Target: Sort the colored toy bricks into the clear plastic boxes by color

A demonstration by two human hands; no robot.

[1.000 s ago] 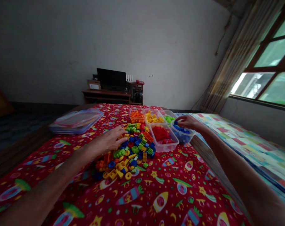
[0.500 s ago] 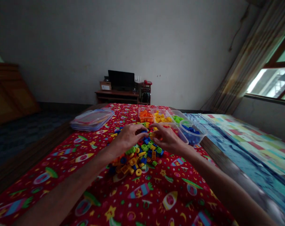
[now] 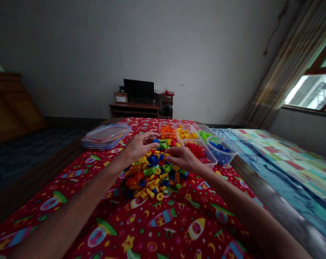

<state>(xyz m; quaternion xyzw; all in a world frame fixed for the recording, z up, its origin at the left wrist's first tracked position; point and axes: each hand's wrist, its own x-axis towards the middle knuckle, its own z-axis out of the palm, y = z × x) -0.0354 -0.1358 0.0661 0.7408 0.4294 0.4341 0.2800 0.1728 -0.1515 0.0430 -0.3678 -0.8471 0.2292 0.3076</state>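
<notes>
A mixed heap of toy building blocks [image 3: 152,181] in yellow, blue, green, orange and red lies on the red patterned cloth. Over the heap's far left side is my left hand [image 3: 138,147], its thumb and fingers closed on a blue building block [image 3: 155,141]. My right hand [image 3: 183,157] is just above the heap's right side, with a yellow building block [image 3: 167,154] at its pinched fingertips. Close to the right hand stands a clear tub of red blocks [image 3: 197,150]. A round clear tub [image 3: 227,158] with blue blocks is beside it.
Behind the heap are clear tubs with orange blocks [image 3: 167,131], yellow blocks [image 3: 186,132] and green blocks [image 3: 204,135]. Stacked clear lids [image 3: 105,137] lie at the left. A bed [image 3: 284,158] adjoins the table's right side. A monitor [image 3: 139,90] stands by the far wall.
My left hand has moved left and slightly up with the blue block. My right hand has shifted slightly left and down, so the tub of red blocks shows more.
</notes>
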